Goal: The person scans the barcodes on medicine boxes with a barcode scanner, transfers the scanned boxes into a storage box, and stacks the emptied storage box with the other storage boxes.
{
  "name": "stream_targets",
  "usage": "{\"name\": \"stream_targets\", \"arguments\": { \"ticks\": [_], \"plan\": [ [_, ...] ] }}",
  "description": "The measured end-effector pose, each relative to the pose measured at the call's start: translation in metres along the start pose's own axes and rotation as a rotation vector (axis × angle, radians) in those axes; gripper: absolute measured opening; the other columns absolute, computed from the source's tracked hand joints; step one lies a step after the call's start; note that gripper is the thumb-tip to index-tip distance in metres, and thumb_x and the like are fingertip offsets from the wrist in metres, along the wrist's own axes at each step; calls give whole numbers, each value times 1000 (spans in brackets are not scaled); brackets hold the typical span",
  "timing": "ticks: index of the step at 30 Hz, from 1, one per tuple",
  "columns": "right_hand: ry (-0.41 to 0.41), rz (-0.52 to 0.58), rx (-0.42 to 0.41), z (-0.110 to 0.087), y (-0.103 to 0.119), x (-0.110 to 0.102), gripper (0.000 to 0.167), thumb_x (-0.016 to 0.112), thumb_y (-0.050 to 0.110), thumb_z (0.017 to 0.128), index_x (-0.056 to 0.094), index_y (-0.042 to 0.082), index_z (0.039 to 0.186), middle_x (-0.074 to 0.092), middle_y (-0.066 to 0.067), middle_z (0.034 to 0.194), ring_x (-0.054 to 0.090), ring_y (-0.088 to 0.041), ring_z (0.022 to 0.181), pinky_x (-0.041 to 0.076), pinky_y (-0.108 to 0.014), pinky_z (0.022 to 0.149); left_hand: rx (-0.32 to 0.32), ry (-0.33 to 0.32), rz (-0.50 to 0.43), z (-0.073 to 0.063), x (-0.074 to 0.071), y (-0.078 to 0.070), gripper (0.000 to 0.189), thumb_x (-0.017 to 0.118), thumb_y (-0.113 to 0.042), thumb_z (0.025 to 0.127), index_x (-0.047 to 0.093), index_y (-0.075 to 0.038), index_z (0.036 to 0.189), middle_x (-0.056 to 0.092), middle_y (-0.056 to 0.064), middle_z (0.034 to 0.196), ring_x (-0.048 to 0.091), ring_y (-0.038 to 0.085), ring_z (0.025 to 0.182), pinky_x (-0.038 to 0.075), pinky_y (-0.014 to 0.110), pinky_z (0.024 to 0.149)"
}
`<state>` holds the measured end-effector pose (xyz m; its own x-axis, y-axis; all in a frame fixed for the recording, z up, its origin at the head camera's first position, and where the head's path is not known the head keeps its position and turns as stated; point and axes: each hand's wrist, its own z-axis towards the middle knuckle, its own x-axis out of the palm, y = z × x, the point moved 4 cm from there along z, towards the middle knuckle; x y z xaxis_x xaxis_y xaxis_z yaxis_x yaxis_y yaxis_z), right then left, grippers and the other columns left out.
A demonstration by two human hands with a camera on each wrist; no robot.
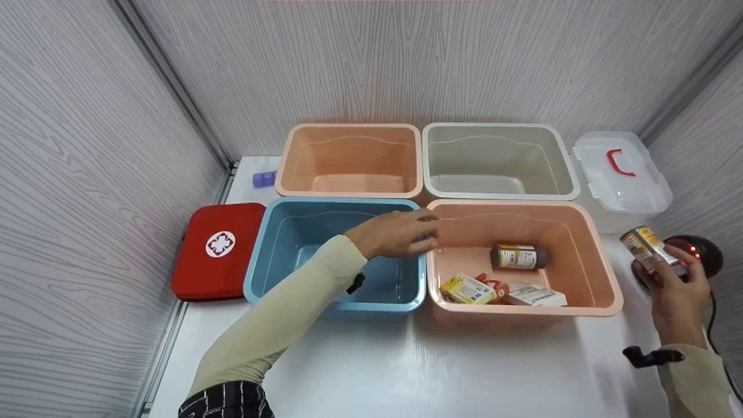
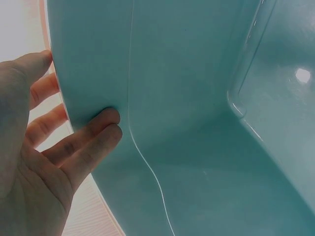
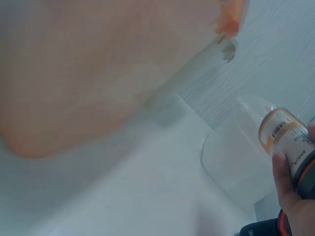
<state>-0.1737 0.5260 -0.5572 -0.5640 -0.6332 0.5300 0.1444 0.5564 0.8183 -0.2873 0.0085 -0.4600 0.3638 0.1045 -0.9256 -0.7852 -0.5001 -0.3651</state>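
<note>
My right hand point(image 1: 676, 299) grips a pill bottle point(image 1: 643, 244) with a yellow-and-white label, at the right side of the table. In the right wrist view a barcode shows on the bottle point(image 3: 288, 137). Just behind that hand is a black scanner point(image 1: 708, 255) with a lit red light. My left hand point(image 1: 396, 234) rests at the right rim of the blue bin point(image 1: 334, 309). Its fingers straddle this rim, two of them inside the bin, loosely extended in the left wrist view. The front pink bin point(image 1: 522, 310) holds another bottle point(image 1: 518, 256), a yellow-and-white box point(image 1: 467, 289), a red-and-white item point(image 1: 493, 285) and a white box point(image 1: 535, 294).
Behind stand another pink bin point(image 1: 351, 194) and a grey-white bin point(image 1: 502, 196). A clear lidded box point(image 1: 633, 191) with a red handle is at back right. On the left lie a red first-aid case point(image 1: 203, 267) and small purple blocks point(image 1: 264, 179). Walls enclose the table.
</note>
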Motion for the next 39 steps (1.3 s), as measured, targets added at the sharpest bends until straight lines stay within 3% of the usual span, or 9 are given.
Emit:
{"name": "stream_targets", "arguments": {
  "ticks": [5,8,12,15,24,28,32,35,39],
  "plan": [
    [-128,198,80,-3,-13,-11,43,70,-15,98,66,12,132,50,2,136,77,-24,97,68,-38,89,-14,15,0,0,1,0,33,51,-37,116,62,-19,141,44,11,169,60,28,139,50,47,123],
    [-188,245,89,-5,-18,-16,47,72,-13,97,65,16,134,50,4,139,72,-22,112,66,-37,95,-19,18,-2,1,1,0,33,51,-38,116,62,-20,141,44,10,170,60,28,140,49,47,123],
    [-247,269,82,-8,-25,-21,57,76,-10,95,64,21,141,45,7,146,54,-17,139,63,-35,104,-27,19,-4,0,1,0,34,51,-39,116,62,-21,142,44,10,170,59,28,141,49,47,123],
    [-279,274,81,-10,-29,-24,60,78,-7,95,62,23,145,44,9,147,47,-15,146,62,-34,105,-29,21,1,1,2,0,35,50,-41,116,61,-22,143,44,9,170,59,28,141,49,46,123],
    [-273,394,127,-14,-35,-29,56,77,-7,97,64,23,142,49,8,140,54,-15,132,64,-37,101,11,-9,27,0,2,-1,31,50,-38,117,63,-19,138,50,7,164,64,23,129,54,41,117],
    [-273,475,141,-15,-38,-32,53,76,-8,97,65,23,139,53,6,138,56,-16,131,64,-38,100,14,-9,31,1,2,0,32,50,-39,117,62,-20,140,49,8,165,64,23,130,53,41,118],
    [-295,423,99,-17,-37,-31,54,77,-10,95,66,21,138,51,6,140,56,-17,131,64,-37,100,18,-3,30,1,2,0,35,49,-40,117,61,-20,142,48,10,166,62,25,134,52,43,120],
    [-322,289,18,-18,-34,-28,51,80,-13,91,69,15,133,49,4,139,62,-19,121,67,-34,92,13,2,28,1,1,0,36,48,-42,117,60,-21,144,47,10,166,61,25,137,51,43,121],
    [-301,107,-133,-17,-27,-23,41,79,-16,89,69,6,122,48,-2,137,61,-23,116,68,-30,80,6,3,8,1,1,0,34,50,-39,117,61,-20,143,47,11,167,60,27,139,50,45,122]
  ]
}}
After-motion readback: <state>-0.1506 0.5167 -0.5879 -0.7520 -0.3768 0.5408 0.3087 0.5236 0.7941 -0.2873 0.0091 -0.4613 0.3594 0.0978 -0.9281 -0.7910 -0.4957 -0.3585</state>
